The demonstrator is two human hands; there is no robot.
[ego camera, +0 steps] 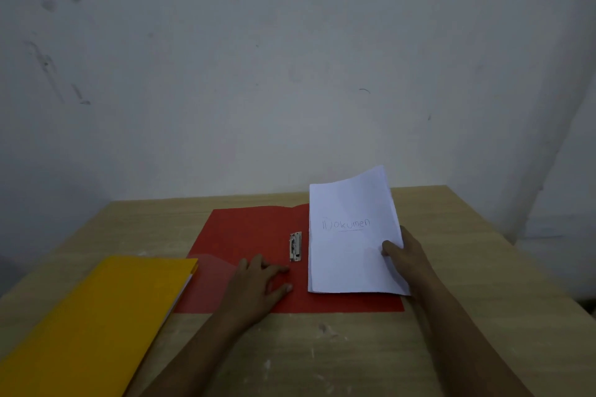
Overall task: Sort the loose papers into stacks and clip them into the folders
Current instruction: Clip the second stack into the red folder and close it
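Pale wooden table (354, 348), closed yellow folder (96, 316) at left, open red cardboard folder (251, 229) centre. White paper stack (351, 245) is pinched at its right edge by the right hand (403, 255); left hand (258, 284) presses flat, fingers spread. Best to square the edge against the small metal clip (295, 246).

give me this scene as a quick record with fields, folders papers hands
red folder: open flat on the wooden table
clip: metal, at the folder's spine
paper stack: headed "Dokumen", over the folder's right half, far end lifted
right hand: grips the stack's right edge
left hand: fingers flat on the folder's left half
yellow folder: closed, at left
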